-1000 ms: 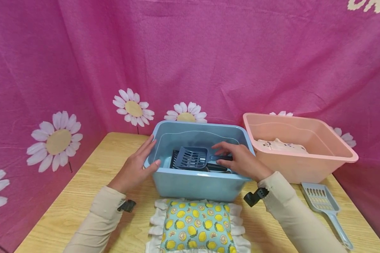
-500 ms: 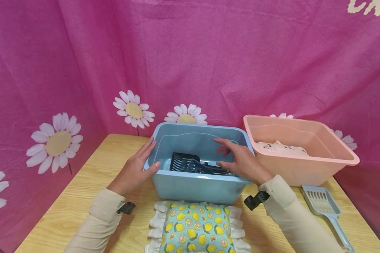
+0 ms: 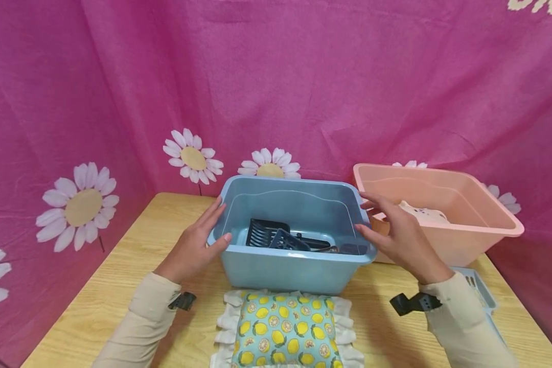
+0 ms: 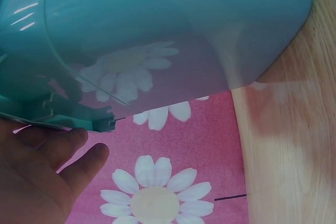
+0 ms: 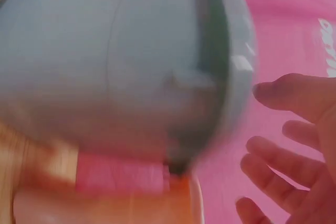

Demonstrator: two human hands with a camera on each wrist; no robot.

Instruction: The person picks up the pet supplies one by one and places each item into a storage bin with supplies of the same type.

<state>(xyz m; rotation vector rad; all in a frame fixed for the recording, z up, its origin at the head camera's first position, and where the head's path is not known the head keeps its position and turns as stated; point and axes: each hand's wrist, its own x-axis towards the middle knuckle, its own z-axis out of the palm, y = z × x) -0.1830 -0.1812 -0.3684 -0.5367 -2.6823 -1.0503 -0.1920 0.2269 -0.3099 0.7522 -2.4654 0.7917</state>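
Note:
A light blue plastic bin (image 3: 290,271) stands on the table. Against its left rim rests my left hand (image 3: 195,248), fingers extended and thumb over the front corner. My right hand (image 3: 402,235) is spread at the right rim; in the right wrist view its fingers (image 5: 283,169) look apart from the rim, holding nothing. Inside the bin lie a black slotted scoop (image 3: 257,234) and a dark blue slotted scoop (image 3: 289,241), tilted partly over it. A black handle (image 3: 316,243) lies to their right. The bin's front wall hides their lower parts.
A peach bin (image 3: 455,248) stands at right, containing a whitish printed cloth item (image 3: 425,213). In front lies a grey-blue litter scoop (image 3: 487,296), partly behind my right sleeve. A lemon-print cushion (image 3: 285,327) lies before the blue bin. A pink curtain hangs behind.
My right hand has let go of the dark blue slotted scoop, which dropped lower into the bin, and has moved right to the bin's right rim. My left hand has stayed put.

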